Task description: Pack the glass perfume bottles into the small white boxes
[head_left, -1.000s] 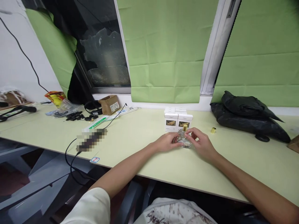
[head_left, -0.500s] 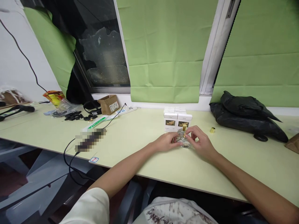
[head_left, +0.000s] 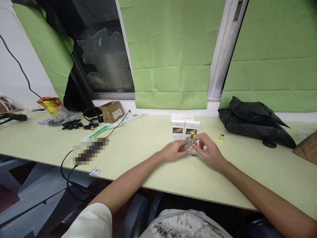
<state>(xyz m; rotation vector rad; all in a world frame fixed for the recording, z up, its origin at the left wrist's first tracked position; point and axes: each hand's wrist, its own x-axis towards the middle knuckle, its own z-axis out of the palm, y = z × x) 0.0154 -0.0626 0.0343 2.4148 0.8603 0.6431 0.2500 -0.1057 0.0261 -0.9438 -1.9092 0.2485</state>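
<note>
A small clear glass bottle with a gold top stands on the pale green table. My left hand grips the bottle's left side with curled fingers. My right hand holds its right side, fingertips pinched near the gold top. Just behind the bottle stands a stack of small white boxes with gold pictures on the front. A loose gold cap lies on the table to the right of my hands.
A black plastic bag lies at the back right, a brown box corner at the far right. To the left are a small cardboard box, a power strip, black cables and plastic packets.
Both hands stay on the bottle. The view has shifted a little to the right, so everything sits slightly further left in the frame.
</note>
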